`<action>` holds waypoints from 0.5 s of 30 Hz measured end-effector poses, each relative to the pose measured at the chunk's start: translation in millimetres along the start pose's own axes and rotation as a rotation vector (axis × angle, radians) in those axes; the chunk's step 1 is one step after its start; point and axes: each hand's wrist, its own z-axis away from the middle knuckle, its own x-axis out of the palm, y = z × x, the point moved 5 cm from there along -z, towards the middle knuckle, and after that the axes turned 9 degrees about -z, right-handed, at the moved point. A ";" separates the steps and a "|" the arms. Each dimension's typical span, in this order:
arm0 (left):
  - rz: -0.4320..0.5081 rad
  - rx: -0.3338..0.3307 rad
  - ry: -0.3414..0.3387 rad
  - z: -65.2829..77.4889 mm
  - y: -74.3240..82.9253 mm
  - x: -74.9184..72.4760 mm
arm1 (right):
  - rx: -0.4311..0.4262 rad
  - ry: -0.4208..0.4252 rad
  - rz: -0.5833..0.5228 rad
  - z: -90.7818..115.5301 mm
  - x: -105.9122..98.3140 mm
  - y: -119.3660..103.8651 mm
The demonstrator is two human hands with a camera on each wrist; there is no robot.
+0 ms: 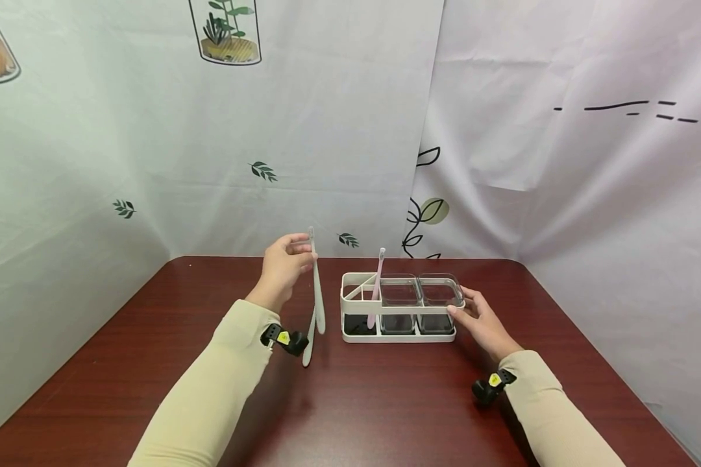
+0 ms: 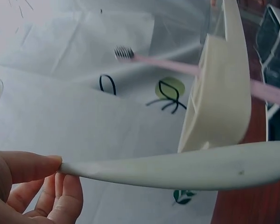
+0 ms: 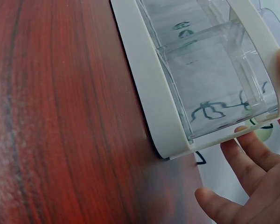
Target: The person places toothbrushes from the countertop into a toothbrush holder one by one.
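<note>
My left hand (image 1: 283, 269) pinches a pale green-white toothbrush (image 1: 318, 292) near its upper end, with the wide handle end hanging down. In the left wrist view, thumb and fingertips grip its thin neck. A second pale handle (image 1: 309, 344) shows lower down, partly hidden behind the held one. To the right stands a white toothbrush holder (image 1: 403, 338) with a pink toothbrush (image 1: 380, 269) upright in its left section. Around the holder's right end, my right hand (image 1: 483, 324) grips the upper rim, thumb at the front and fingers at the end.
Two clear cups (image 1: 400, 292) sit side by side in the holder. Beneath lies a dark red wooden table (image 1: 385, 408). White printed cloth (image 1: 339, 130) hangs behind the table's back edge and along both sides.
</note>
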 end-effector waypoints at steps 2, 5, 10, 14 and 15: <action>0.009 0.008 0.002 2.6 3.7 2.3 | 0.000 0.001 0.001 0.0 -0.1 0.1; 0.033 0.015 0.011 5.6 7.9 5.3 | 0.002 0.005 0.004 -0.1 -0.1 0.4; 0.092 0.036 0.036 10.6 14.0 9.7 | 0.004 0.004 0.013 0.0 -0.2 -0.1; 0.145 0.073 0.056 15.2 19.9 13.8 | 0.003 -0.002 0.019 0.4 0.0 -0.7; 0.156 0.083 0.060 16.4 21.1 14.8 | 0.003 -0.003 0.022 0.4 0.0 -0.5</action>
